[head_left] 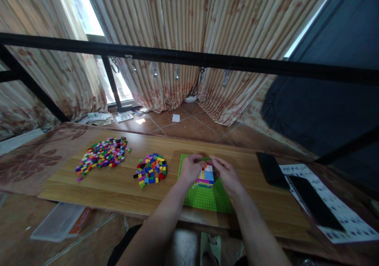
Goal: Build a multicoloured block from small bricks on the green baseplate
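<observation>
Head view: build (209, 175) is sitting on the green plate (204, 200), likely for a firm base. Left hand (190, 169) is curling over the plate's far half, fingers nearing an orange brick (205, 165), maybe steadying it; can't tell whether it's pinching. Right hand (226, 173) is bending in from the plate's right side, fingertips crowding the build; grip unclear. Small pile (156, 180) is lying left of the plate, probably for easy reach; big pile (103, 153) is lying farther left.
</observation>
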Action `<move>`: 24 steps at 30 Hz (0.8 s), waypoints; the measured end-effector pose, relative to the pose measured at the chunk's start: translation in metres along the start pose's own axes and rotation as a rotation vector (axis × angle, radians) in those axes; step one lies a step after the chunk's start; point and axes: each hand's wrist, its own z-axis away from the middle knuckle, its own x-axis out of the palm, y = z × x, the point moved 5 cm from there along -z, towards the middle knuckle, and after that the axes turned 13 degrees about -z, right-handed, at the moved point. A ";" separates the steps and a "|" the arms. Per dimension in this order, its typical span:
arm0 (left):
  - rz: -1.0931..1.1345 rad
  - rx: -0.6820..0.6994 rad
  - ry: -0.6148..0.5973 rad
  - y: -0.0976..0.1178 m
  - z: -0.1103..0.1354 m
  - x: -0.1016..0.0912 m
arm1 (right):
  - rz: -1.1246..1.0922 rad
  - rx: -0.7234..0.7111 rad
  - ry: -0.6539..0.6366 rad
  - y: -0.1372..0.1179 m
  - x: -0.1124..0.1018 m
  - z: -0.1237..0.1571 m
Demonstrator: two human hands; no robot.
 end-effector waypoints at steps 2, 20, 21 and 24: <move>0.002 0.013 -0.002 -0.001 0.000 0.001 | -0.015 0.019 0.011 0.002 0.002 0.000; 0.034 0.071 0.048 0.002 -0.001 -0.001 | -0.020 0.027 0.040 0.018 0.009 -0.004; 0.033 0.080 0.049 0.003 -0.001 -0.001 | -0.024 0.027 0.039 0.018 0.010 -0.003; 0.040 0.094 0.050 0.003 -0.001 0.000 | -0.031 0.021 0.035 0.017 0.011 -0.001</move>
